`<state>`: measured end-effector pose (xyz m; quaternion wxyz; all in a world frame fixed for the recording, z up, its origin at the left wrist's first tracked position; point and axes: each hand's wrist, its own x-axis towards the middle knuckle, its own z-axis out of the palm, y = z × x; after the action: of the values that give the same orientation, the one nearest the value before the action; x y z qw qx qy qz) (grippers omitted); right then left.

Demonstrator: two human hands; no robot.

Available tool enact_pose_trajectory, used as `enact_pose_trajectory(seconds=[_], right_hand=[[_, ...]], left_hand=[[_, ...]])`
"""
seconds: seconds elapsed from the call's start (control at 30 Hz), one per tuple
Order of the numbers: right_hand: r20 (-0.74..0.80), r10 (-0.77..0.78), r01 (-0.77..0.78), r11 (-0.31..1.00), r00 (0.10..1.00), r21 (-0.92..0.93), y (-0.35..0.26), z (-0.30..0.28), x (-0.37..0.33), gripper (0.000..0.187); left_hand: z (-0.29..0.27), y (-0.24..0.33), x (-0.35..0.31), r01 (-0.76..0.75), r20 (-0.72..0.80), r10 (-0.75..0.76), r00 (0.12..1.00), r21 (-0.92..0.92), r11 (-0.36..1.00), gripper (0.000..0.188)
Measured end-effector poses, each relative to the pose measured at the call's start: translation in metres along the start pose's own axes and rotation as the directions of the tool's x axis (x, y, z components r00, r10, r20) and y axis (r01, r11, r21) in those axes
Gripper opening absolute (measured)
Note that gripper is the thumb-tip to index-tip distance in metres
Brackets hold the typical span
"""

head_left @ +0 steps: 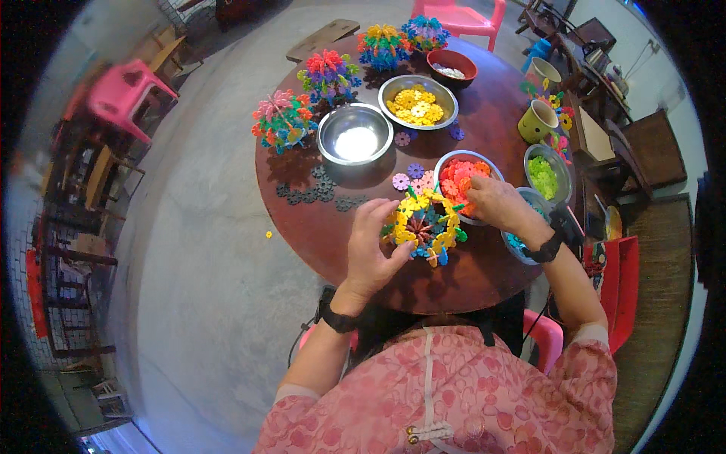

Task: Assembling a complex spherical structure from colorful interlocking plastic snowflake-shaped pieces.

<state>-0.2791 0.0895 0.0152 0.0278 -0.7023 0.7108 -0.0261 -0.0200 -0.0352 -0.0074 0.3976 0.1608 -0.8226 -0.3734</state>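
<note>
Left hand [370, 248] on ball [428, 231], right hand [501, 204] at bowl [468, 153]

I see left thumb and fingers curved round the yellow plastic ball, over the round glossy table [306, 240]. Right fingertips hide among flat orange flowers [455, 181]; I can't tell if they pinch. The right arm [576, 291] partly covers a second bowl [527, 261], blue pieces [516, 240] inside.

At the centre, the ball of linked flower pieces [434, 252] looked like smooth plastic with a slight sheen. The round table [491, 274] around it had a dark, glossy, varnish-like surface. Towards the upper centre, a silver bowl [354, 121] of polished metal threw back a bright glare. At upper left, the pink chair [125, 92] was shiny plastic; the floor [197, 265] appeared matt, like concrete. Soft, dull cloth made the patterned top [491, 393] at lower centre.
</note>
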Motion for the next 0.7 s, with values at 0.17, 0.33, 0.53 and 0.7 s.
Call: enact_pose_trajectory(seconds=[0.17,0.33,0.53,0.7], right_hand=[[-0.034,-0.036,0.036,0.999,0.999,0.025,-0.001,-0.004,-0.004,0.01],[-0.102,0.061,-0.046,0.989,0.993,0.142,-0.004,-0.017,-0.01,0.01],[-0.028,-0.011,0.022,0.902,1.0,0.431,-0.028,-0.039,-0.037,0.016],[0.242,-0.016,-0.068,0.94,0.97,0.335,-0.055,-0.024,-0.055,0.017]], left_hand=[[0.0,0.002,0.001,0.014,0.007,-0.014,1.0,-0.001,1.0,0.054],[0.001,0.005,0.0,0.029,-0.002,-0.029,1.0,-0.022,0.999,0.053],[-0.003,0.002,0.002,0.014,-0.01,-0.014,1.0,-0.009,1.0,0.051],[-0.006,0.007,0.006,0.021,-0.051,-0.022,0.998,-0.023,0.999,0.051]])
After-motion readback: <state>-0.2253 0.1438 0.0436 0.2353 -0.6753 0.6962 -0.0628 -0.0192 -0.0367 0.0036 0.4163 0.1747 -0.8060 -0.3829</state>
